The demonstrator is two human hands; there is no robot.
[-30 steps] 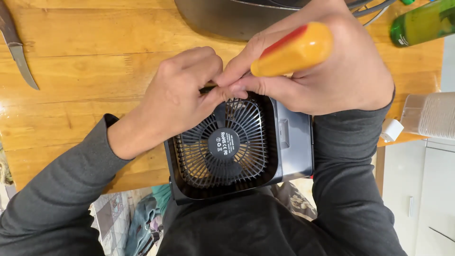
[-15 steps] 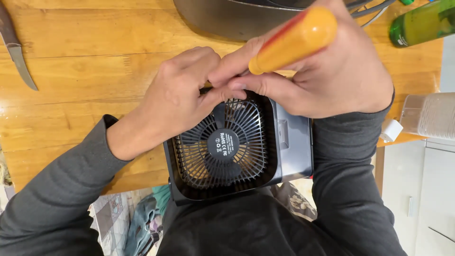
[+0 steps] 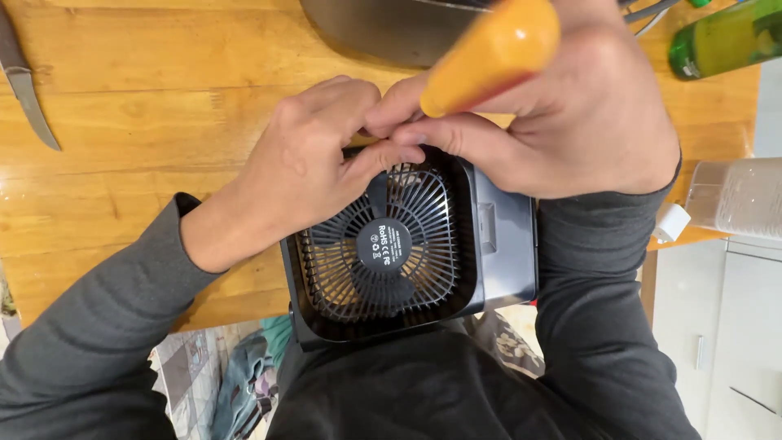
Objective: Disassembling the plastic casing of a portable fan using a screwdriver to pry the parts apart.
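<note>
From my remote seat, the biggest thing in view was the wooden table (image 3: 147, 106), running across the top and left. A dark pan (image 3: 383, 28) sat at its far edge, only partly in frame. Against the near edge, pressed to my dark shirt, stood the fan (image 3: 407, 244), a square black box with a round grille and a grey side panel facing right.

My right hand (image 3: 570, 114) hovered over the fan's top right corner, clenched around the screwdriver (image 3: 489, 53), whose orange handle pointed up toward the camera; the shaft and tip were hidden under my fingers. My left hand (image 3: 314, 159) lay on the fan's top edge, its fingers curled and pinched together right where the right thumb met them, touching the grille rim. Whether the left held a screw or anything small there, I could not tell.

A green bottle (image 3: 725, 37) lay at the far right corner. A clear jar (image 3: 737, 195) stood off the table's right side. A knife (image 3: 24, 85) rested at the far left.
</note>
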